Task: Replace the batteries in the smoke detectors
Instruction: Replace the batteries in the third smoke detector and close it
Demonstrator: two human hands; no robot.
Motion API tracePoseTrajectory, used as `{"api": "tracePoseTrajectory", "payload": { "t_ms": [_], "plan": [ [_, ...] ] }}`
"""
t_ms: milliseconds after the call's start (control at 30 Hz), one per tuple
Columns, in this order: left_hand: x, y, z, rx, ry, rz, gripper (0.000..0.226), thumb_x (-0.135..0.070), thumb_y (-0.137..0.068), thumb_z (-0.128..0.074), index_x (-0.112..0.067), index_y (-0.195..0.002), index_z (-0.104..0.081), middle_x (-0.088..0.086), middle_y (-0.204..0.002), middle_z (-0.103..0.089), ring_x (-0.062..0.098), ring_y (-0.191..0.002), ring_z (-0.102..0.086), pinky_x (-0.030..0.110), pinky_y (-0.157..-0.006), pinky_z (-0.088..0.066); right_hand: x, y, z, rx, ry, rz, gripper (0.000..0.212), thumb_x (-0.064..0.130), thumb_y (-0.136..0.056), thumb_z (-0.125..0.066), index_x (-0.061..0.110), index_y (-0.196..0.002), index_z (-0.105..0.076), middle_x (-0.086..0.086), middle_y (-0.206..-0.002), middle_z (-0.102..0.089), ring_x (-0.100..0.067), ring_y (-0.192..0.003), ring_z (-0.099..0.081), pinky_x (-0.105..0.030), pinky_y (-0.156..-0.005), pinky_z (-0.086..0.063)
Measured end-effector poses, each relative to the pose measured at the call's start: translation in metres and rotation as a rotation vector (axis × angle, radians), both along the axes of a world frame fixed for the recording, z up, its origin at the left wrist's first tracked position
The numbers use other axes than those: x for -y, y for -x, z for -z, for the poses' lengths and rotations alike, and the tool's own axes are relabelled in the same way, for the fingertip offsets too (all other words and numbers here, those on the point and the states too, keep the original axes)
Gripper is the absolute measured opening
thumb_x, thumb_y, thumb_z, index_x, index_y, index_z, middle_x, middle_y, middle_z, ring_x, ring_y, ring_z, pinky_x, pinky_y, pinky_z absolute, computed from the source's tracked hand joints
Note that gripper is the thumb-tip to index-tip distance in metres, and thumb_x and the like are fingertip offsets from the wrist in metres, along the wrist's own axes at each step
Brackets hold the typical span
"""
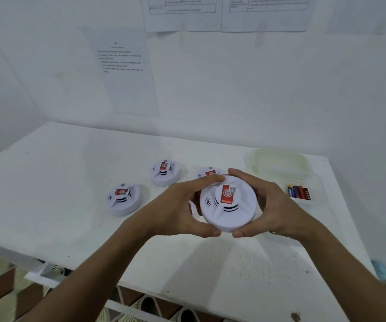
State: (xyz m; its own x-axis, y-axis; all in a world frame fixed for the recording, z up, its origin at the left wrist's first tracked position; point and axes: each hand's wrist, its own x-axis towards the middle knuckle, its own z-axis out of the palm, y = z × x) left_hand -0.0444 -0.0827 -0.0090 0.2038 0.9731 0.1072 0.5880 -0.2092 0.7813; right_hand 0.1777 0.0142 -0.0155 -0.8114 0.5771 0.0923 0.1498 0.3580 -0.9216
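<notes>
Holding one detector [228, 204] between both hands, the person has it lifted just above the worktop [59, 173], face up, with its red label toward the camera. The left hand [182, 209] wraps the left rim, fingers over the far edge and thumb under the near edge; the right hand [266, 205] mirrors it on the right rim. Both are closed on the rim, thumbs nearly meeting at the front.

The detector looks like a light, rigid plastic disc with a smooth, fairly slippery shell. The rim seems the right place to grip it, since the raised vented centre looks more delicate. Judging by this two-handed hold, a twist to part body from base is likely the step in hand, though no seam shows.

Three more detectors rest face up on the worktop: one at the left [123, 199], one further back [165, 172], and one [208, 173] partly hidden behind the left fingers. A clear tub [278, 163] stands at the right, with a tray [315, 185] of batteries [299, 192] near the right hand.

The worktop is white, smooth and hard, set into a corner of white walls. Printed sheets [127, 70] are stuck on the wall; their text is too blurred to read. Patterned floor shows below the near edge.
</notes>
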Motion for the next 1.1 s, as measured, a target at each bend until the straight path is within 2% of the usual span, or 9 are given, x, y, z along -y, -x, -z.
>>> {"api": "tracePoseTrajectory", "payload": {
  "t_ms": [100,167,267,433,567,733,833,1000,1100],
  "plan": [
    [0.001,0.006,-0.003,-0.008,-0.013,-0.010,0.084,-0.033,-0.068,-0.087,-0.048,-0.133,-0.035,-0.031,-0.129,-0.050,-0.006,-0.118,-0.051,0.007,-0.089,-0.045,0.000,0.007,-0.001,0.005,-0.011,-0.005,0.101,0.000,-0.056,-0.093,0.032,-0.140,-0.047,0.016,-0.136,-0.060,-0.009,-0.128,-0.055,-0.028,-0.102,-0.050],
    [0.002,0.011,-0.004,-0.008,-0.013,-0.016,0.083,-0.029,-0.068,-0.087,-0.047,-0.131,-0.036,-0.034,-0.123,-0.050,-0.010,-0.112,-0.052,0.006,-0.085,-0.045,0.000,0.012,0.000,0.011,-0.005,-0.009,0.100,0.000,-0.056,-0.093,0.028,-0.141,-0.048,0.012,-0.139,-0.058,-0.013,-0.129,-0.054,-0.032,-0.104,-0.050],
    [0.005,0.019,-0.004,-0.018,-0.029,-0.038,0.083,-0.030,-0.067,-0.087,-0.045,-0.132,-0.038,-0.035,-0.121,-0.052,-0.010,-0.110,-0.054,0.006,-0.085,-0.045,0.001,0.021,0.001,0.015,-0.001,-0.005,0.098,0.002,-0.057,-0.094,0.028,-0.140,-0.050,0.009,-0.140,-0.057,-0.016,-0.130,-0.054,-0.038,-0.105,-0.050],
    [0.010,0.036,-0.003,-0.033,-0.077,-0.082,0.080,-0.030,-0.068,-0.087,-0.051,-0.127,-0.038,-0.048,-0.118,-0.048,-0.011,-0.115,-0.051,0.003,-0.088,-0.042,0.003,0.040,0.002,0.021,0.016,-0.019,0.102,0.002,-0.057,-0.094,0.028,-0.143,-0.045,0.011,-0.136,-0.059,-0.013,-0.127,-0.055,-0.032,-0.101,-0.052],
    [0.015,0.052,-0.002,-0.055,-0.074,-0.097,0.080,-0.035,-0.068,-0.087,-0.043,-0.133,-0.041,-0.034,-0.121,-0.053,-0.007,-0.113,-0.053,0.006,-0.088,-0.045,0.008,0.059,0.001,0.018,0.065,-0.037,0.098,-0.009,-0.059,-0.089,0.029,-0.139,-0.047,0.017,-0.127,-0.062,-0.006,-0.120,-0.059,-0.018,-0.087,-0.053],
    [0.025,0.078,-0.007,-0.076,-0.069,-0.100,0.082,-0.028,-0.067,-0.088,-0.031,-0.137,-0.045,-0.031,-0.114,-0.052,-0.018,-0.096,-0.052,0.000,-0.071,-0.040,0.018,0.086,0.004,-0.004,0.079,-0.037,0.099,-0.008,-0.058,-0.089,0.030,-0.138,-0.046,0.019,-0.126,-0.063,-0.005,-0.120,-0.059,-0.018,-0.089,-0.052],
    [0.031,0.096,-0.009,-0.082,-0.066,-0.104,0.086,-0.029,-0.064,-0.089,-0.032,-0.138,-0.045,-0.022,-0.116,-0.058,-0.007,-0.091,-0.055,0.005,-0.067,-0.043,0.025,0.104,0.007,-0.026,0.082,-0.033,0.101,-0.004,-0.059,-0.090,0.027,-0.143,-0.043,0.015,-0.130,-0.062,-0.011,-0.125,-0.057,-0.028,-0.097,-0.054],
    [0.038,0.122,-0.008,-0.085,-0.071,-0.086,0.087,-0.032,-0.063,-0.090,-0.035,-0.138,-0.045,-0.015,-0.123,-0.060,0.017,-0.100,-0.059,0.018,-0.075,-0.054,0.037,0.130,0.007,-0.031,0.049,-0.036,0.096,-0.008,-0.062,-0.087,0.031,-0.139,-0.043,0.025,-0.129,-0.060,-0.004,-0.125,-0.055,-0.018,-0.091,-0.051],
    [0.040,0.125,-0.008,-0.075,-0.063,-0.080,0.087,-0.030,-0.063,-0.090,-0.032,-0.138,-0.046,-0.016,-0.126,-0.059,0.017,-0.107,-0.059,0.019,-0.080,-0.054,0.038,0.134,0.007,-0.033,0.038,-0.025,0.097,-0.007,-0.063,-0.088,0.028,-0.141,-0.043,0.020,-0.135,-0.058,-0.007,-0.128,-0.054,-0.020,-0.095,-0.051]
  ]
}}
